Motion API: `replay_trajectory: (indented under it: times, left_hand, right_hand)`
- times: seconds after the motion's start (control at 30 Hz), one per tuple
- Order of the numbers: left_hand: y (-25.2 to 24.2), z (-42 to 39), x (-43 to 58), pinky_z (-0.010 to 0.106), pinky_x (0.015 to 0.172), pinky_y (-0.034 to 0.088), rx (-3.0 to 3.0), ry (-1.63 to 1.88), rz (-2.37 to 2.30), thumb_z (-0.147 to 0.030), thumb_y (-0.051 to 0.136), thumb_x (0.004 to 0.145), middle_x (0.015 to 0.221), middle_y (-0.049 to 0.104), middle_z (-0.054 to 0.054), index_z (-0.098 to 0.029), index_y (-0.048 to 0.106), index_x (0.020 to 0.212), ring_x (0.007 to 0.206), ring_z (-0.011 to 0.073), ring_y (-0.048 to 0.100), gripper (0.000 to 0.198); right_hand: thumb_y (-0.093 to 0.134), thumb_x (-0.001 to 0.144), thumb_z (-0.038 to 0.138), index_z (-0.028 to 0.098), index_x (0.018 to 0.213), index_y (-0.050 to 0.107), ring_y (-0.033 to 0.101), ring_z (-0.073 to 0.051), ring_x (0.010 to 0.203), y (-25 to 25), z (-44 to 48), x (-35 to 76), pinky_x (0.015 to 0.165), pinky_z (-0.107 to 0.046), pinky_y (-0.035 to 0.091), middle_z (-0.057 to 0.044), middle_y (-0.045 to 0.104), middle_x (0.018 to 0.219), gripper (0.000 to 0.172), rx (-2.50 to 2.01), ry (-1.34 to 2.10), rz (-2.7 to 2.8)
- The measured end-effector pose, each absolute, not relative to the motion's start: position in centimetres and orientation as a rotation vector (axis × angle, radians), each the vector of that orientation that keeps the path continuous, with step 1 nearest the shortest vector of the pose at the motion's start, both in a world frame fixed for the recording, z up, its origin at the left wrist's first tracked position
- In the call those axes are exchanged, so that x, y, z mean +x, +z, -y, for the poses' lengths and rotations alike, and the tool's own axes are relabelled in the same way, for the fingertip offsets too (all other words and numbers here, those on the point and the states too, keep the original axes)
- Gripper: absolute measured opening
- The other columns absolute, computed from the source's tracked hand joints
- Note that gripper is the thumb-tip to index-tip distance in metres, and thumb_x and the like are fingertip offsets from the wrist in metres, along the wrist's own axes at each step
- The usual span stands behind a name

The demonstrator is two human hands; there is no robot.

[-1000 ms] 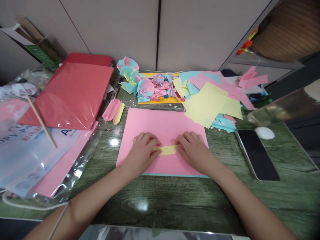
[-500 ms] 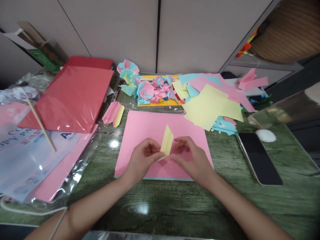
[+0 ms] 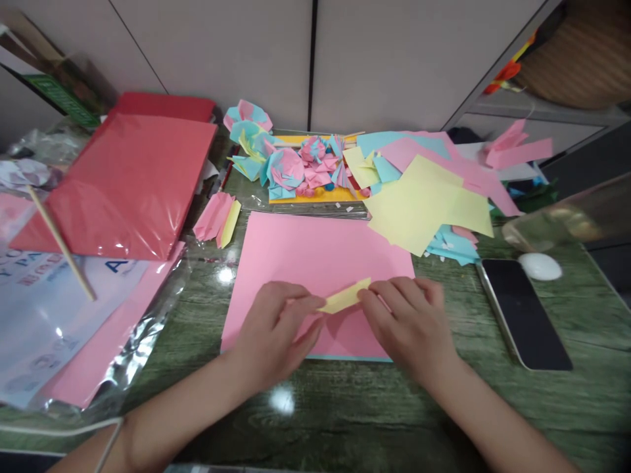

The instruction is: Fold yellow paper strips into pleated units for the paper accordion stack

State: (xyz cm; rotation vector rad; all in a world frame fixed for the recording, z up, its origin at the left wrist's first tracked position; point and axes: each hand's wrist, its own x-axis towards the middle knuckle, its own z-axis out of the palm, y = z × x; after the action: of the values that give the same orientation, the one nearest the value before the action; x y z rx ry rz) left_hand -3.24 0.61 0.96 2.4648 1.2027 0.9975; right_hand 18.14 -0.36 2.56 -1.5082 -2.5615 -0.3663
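A small folded strip of yellow paper (image 3: pixel 346 297) is stretched between my hands, over a stack of pink paper sheets (image 3: pixel 320 246) that has a blue edge at the bottom. My left hand (image 3: pixel 276 328) pinches its left end between thumb and fingers. At the strip's right end, my right hand (image 3: pixel 411 322) has its fingertips closed on the paper; its thumb is mostly hidden. To the upper left of the stack lies a folded pink paper piece (image 3: pixel 213 217) with a folded yellow piece (image 3: pixel 229 225) against it.
Folded paper flowers (image 3: pixel 286 169) sit behind the stack, beside loose yellow sheets (image 3: pixel 419 203). A phone (image 3: pixel 525 315) and a white oval object (image 3: pixel 541 267) lie right. At left are a red packet (image 3: pixel 128 177), a wooden stick (image 3: pixel 62 243) and a plastic paper wrapper (image 3: pixel 93 295).
The yellow paper has turned from nearly upright to almost level and looks narrower. My right hand has closed on its right end, with its back now facing up.
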Motion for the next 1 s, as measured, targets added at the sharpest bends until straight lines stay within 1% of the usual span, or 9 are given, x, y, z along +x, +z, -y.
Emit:
replay_trajectory:
  times: [0.1,0.2,0.3,0.43,0.5,0.6,0.7,0.83,1.0]
  left_hand:
    - [0.3,-0.8,-3.3,0.034,0.075,0.044,2.704,0.600,-1.059,-0.015,0.049,0.085,0.089,0.057,0.005,-0.015,0.052,0.104,0.084,0.0170,0.051,0.020]
    - [-0.4,-1.0,-3.5,0.035,0.074,0.045,2.726,0.429,-0.969,-0.012,0.039,0.089,0.088,0.059,0.006,-0.013,0.054,0.103,0.083,0.0173,0.052,0.021]
    - [-0.7,-1.1,-3.6,0.034,0.071,0.047,2.738,0.493,-0.924,-0.009,0.037,0.088,0.089,0.059,0.008,-0.010,0.054,0.104,0.082,0.0179,0.052,0.023]
    - [-0.5,-1.1,-3.7,0.034,0.073,0.049,2.718,0.492,-0.968,-0.007,0.042,0.086,0.087,0.059,0.008,-0.010,0.057,0.097,0.085,0.0184,0.053,0.019]
    - [-0.5,-1.0,-3.6,0.034,0.074,0.049,2.691,0.430,-0.999,-0.008,0.043,0.086,0.084,0.059,0.006,-0.011,0.059,0.090,0.085,0.0181,0.054,0.017]
    - [-0.6,-1.0,-3.5,0.036,0.075,0.049,2.654,0.391,-1.022,-0.008,0.044,0.085,0.083,0.059,0.006,-0.012,0.059,0.087,0.085,0.0189,0.054,0.015]
    - [-0.6,-1.0,-3.4,0.036,0.075,0.049,2.601,0.430,-1.049,-0.006,0.046,0.083,0.083,0.058,0.006,-0.012,0.058,0.089,0.084,0.0191,0.052,0.014]
    - [-0.3,-1.2,-3.1,0.033,0.076,0.049,2.503,0.526,-1.074,-0.002,0.048,0.080,0.088,0.056,0.006,-0.012,0.055,0.094,0.084,0.0174,0.051,0.018]
    - [0.0,-1.4,-2.7,0.032,0.077,0.049,2.409,0.565,-1.151,-0.009,0.047,0.083,0.094,0.054,0.008,-0.012,0.054,0.095,0.088,0.0173,0.051,0.014]
  right_hand:
    - [0.046,0.083,0.013,0.021,0.074,0.055,0.047,-0.019,0.075,2.0,0.3,17.4,0.070,-0.037,0.027,-0.002,0.058,0.073,0.015,-1.559,-0.126,2.669]
    - [0.048,0.085,0.022,0.021,0.076,0.058,0.047,-0.019,0.077,1.5,-0.1,17.6,0.070,-0.035,0.027,-0.001,0.058,0.073,0.013,-1.567,0.100,2.599]
    - [0.052,0.084,0.030,0.023,0.080,0.060,0.049,-0.017,0.079,1.2,-0.8,18.6,0.071,-0.034,0.028,0.000,0.060,0.077,0.011,-1.547,0.315,2.512]
    - [0.056,0.082,0.028,0.024,0.082,0.059,0.052,-0.015,0.077,0.8,-1.6,19.9,0.072,-0.032,0.029,0.003,0.062,0.078,0.005,-1.550,0.499,2.447]
    - [0.055,0.082,0.030,0.025,0.081,0.059,0.052,-0.014,0.078,0.7,-1.8,20.3,0.073,-0.032,0.030,0.003,0.061,0.079,0.007,-1.535,0.542,2.432]
    - [0.056,0.081,0.032,0.025,0.081,0.059,0.052,-0.015,0.080,0.6,-2.0,20.5,0.073,-0.032,0.031,0.002,0.061,0.080,0.007,-1.530,0.621,2.421]
    - [0.056,0.081,0.034,0.026,0.079,0.059,0.051,-0.016,0.083,0.5,-2.1,20.5,0.074,-0.033,0.032,0.002,0.060,0.081,0.009,-1.538,0.684,2.415]
    - [0.053,0.082,0.037,0.027,0.080,0.058,0.050,-0.017,0.087,0.4,-2.1,20.4,0.076,-0.034,0.032,0.001,0.060,0.083,0.012,-1.552,0.719,2.393]
    - [0.048,0.085,0.031,0.024,0.081,0.056,0.048,-0.017,0.084,0.6,-1.8,19.7,0.076,-0.034,0.032,-0.001,0.057,0.083,0.012,-1.664,0.728,2.380]
